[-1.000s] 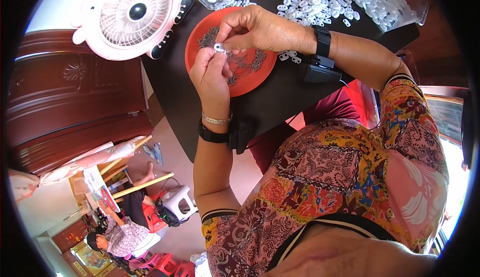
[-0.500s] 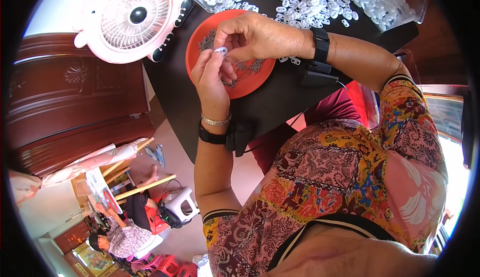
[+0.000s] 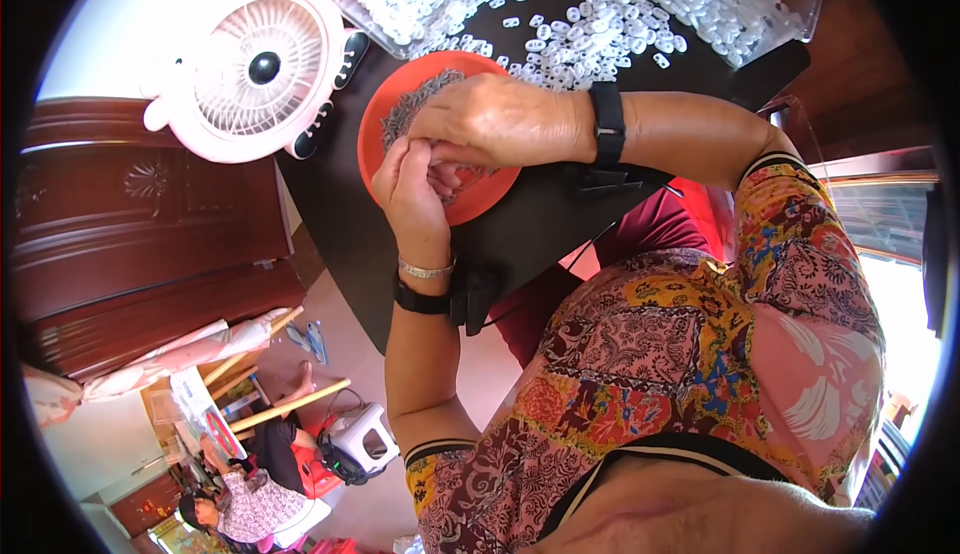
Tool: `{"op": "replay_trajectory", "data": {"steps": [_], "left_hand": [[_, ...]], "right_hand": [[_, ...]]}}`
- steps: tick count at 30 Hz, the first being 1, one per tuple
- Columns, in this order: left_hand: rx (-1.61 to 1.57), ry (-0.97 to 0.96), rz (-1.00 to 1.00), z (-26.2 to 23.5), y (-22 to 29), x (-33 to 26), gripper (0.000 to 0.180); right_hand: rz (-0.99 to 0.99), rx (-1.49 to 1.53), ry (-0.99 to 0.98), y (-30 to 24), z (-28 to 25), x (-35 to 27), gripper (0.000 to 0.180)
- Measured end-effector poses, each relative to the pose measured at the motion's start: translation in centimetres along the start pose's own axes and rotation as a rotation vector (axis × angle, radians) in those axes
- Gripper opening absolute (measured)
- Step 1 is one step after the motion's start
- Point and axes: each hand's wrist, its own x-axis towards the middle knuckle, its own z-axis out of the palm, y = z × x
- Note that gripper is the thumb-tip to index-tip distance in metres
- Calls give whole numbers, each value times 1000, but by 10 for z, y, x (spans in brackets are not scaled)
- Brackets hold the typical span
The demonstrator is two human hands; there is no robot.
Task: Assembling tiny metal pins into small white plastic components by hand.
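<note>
Above an orange-red bowl [image 3: 372, 154] my two hands meet, fingertips pressed together. My left hand [image 3: 412, 192] comes up from below with thumb and forefinger pinched; the small white plastic piece seen there half a second ago is now covered by the fingers. My right hand [image 3: 490, 119] reaches across from the right, its fingers bent down against the left fingertips; whatever they grip is hidden. Many small grey pieces [image 3: 408, 109] lie in the bowl, too fine to name. Behind the hands, loose white plastic pieces with holes [image 3: 590, 39] are strewn on the dark table [image 3: 340, 244].
A pink-and-white animal-shaped fan [image 3: 264, 66] stands left of the bowl. Clear trays heaped with white pieces [image 3: 730, 14] line the table's far side. A person [image 3: 255, 504] sits at lower left, near a white stool [image 3: 365, 444].
My right hand has turned down over the left fingertips, covering the white plastic piece that showed there. The view has shifted slightly, so the table and bowl appear lower and farther left.
</note>
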Motion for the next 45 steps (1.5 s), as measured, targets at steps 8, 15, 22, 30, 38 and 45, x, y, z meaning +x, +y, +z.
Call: {"op": "replay_trajectory", "data": {"steps": [8, 15, 22, 30, 38, 45], "left_hand": [[-31, -14, 25, 3, 3, -1, 26], [-26, -24, 86, -1, 0, 2, 25], [4, 37, 182, -2, 6, 2, 22], [37, 25, 163, -9, 4, 3, 23], [54, 6, 148, -10, 5, 3, 20], [44, -14, 137, -9, 5, 4, 20]], "right_hand": [[4, 6, 6, -1, -3, 1, 20], [4, 71, 7, 2, -7, 4, 16], [301, -766, 635, 44, -141, 12, 23], [276, -554, 292, 92, -104, 1, 15], [558, -578, -202, 124, -64, -21, 16], [639, -353, -195, 139, -57, -20, 13]]}}
